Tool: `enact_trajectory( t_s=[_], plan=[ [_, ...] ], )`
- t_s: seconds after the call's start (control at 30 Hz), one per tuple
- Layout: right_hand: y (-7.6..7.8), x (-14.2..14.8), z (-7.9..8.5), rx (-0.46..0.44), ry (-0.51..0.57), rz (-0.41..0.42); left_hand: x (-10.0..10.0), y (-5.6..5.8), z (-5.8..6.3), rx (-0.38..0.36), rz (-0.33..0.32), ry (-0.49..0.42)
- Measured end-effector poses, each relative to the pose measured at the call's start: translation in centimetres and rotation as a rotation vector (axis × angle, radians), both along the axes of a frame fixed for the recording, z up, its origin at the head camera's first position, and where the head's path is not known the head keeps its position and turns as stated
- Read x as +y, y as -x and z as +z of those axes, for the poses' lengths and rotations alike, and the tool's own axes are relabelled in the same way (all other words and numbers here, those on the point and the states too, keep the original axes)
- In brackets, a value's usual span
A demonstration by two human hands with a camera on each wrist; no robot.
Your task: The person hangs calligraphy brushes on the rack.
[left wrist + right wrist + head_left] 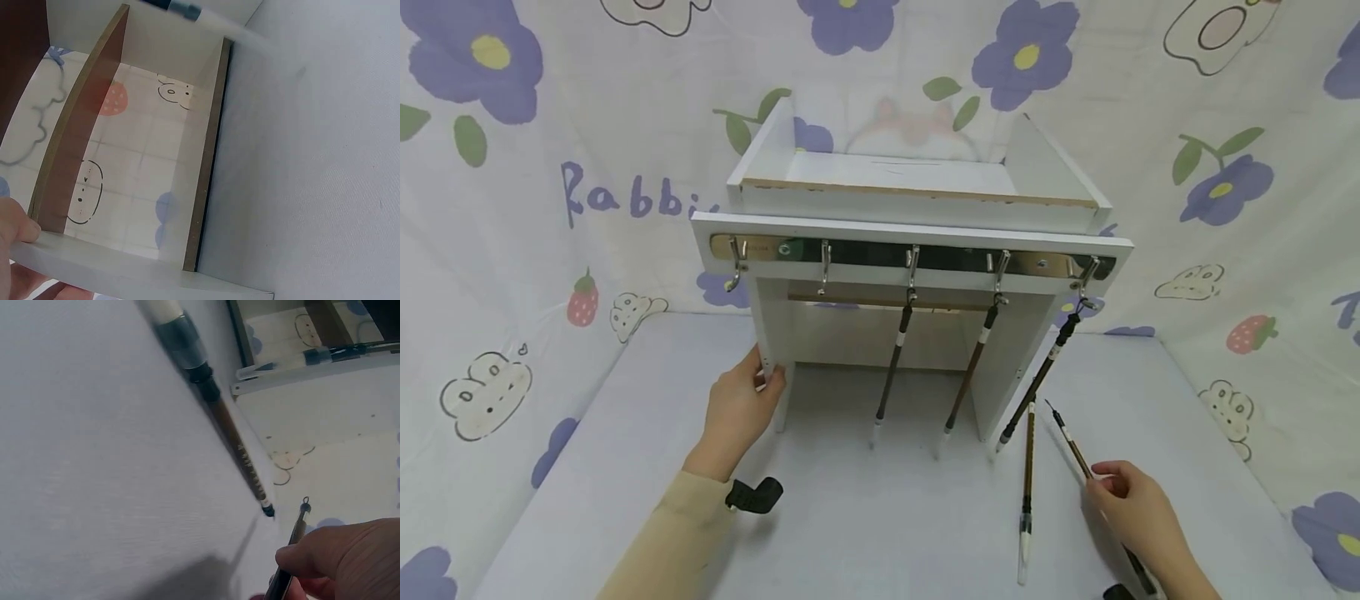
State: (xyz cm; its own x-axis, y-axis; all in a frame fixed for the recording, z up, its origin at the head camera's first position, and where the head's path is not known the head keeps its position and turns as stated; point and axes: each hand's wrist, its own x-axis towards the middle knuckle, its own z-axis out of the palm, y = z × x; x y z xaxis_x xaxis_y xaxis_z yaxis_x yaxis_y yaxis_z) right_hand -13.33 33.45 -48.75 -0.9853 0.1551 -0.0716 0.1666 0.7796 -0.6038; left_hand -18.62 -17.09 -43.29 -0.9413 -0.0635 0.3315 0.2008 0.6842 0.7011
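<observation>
My left hand grips the left side panel of a white shelf unit, thumb on its inner side in the left wrist view. My right hand pinches a calligraphy brush between thumb and fingers, its hanging-loop end pointing up toward the shelf. In the right wrist view that brush's small loop shows beyond the thumb. Three brushes hang from the hook rail: one at the middle hook, one to its right and a dark one at the far right. Another brush with a clear cap lies on the table.
The metal hook rail runs across the shelf front; its two left hooks carry nothing. Above it is an open top tray. A patterned cloth hangs behind the white table. A black wrist device sits on the left sleeve.
</observation>
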Motion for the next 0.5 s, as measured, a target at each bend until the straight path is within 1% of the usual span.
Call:
enact_trajectory(
  t_s=[0.13, 0.3, 0.4, 0.5],
  plan=[
    [-0.2, -0.5, 1.2, 0.101, 0.018, 0.019, 0.0, 0.0, -0.1, 0.007, -0.003, 0.003],
    [-0.2, -1.3, 2.4, 0.199, 0.043, -0.003, -0.1, 0.0, 0.1, 0.011, 0.004, 0.010],
    [-0.6, -1.7, 3.2, 0.258, 0.046, -0.002, 0.0, -0.1, 0.1, 0.005, 0.001, 0.011],
    [-0.9, -2.1, 4.1, 0.343, 0.053, 0.013, 0.0, -0.2, 0.1, 0.006, 0.001, 0.011]
  ],
)
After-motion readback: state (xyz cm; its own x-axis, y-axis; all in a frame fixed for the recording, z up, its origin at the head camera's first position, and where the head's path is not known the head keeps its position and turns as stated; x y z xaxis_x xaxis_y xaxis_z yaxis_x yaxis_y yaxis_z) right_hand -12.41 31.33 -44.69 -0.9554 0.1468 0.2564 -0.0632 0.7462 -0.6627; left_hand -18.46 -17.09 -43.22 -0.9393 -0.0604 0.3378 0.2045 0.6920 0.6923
